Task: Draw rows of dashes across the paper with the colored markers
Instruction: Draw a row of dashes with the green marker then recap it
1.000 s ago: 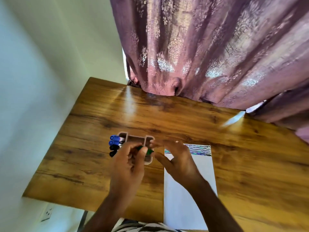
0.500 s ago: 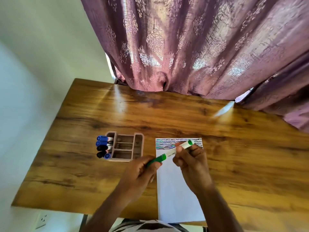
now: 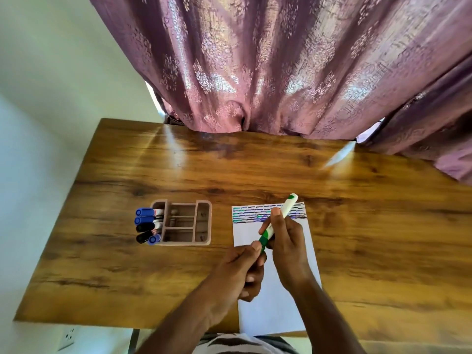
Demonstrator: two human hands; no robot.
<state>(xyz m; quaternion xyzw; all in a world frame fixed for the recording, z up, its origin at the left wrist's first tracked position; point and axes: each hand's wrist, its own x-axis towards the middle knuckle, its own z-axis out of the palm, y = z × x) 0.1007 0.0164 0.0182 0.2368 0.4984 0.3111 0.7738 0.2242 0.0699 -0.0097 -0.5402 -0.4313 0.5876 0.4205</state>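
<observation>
Green and white, the one marker [image 3: 277,221] out of storage slants above the top part of the paper [image 3: 275,297], which lies lengthwise toward the near edge of the desk [image 3: 370,226], right of centre. From the head view, the right hand [image 3: 287,247] wraps its fingers round the white barrel, thumb up along it. The left hand [image 3: 238,273] pinches the green end, seemingly the cap, between thumb and curled fingers. My reading is that the cap is about to be pulled off, so no dash is being drawn at this moment.

As for progress, a band of dashed rows [image 3: 268,213] in blue, teal, purple and black fills only the strip by the far edge of the sheet; I cannot count the rows reliably, perhaps five or six. Everything below is blank, so most of the work remains.

Counts: one sheet, one marker in hand, and five capped markers [image 3: 145,225] lying bunched at the left end of the single pink organizer [image 3: 196,222], three with blue caps and two with black. The organizer sits left of the paper, apart from it. A purple curtain [image 3: 281,67] hangs past the far edge.
</observation>
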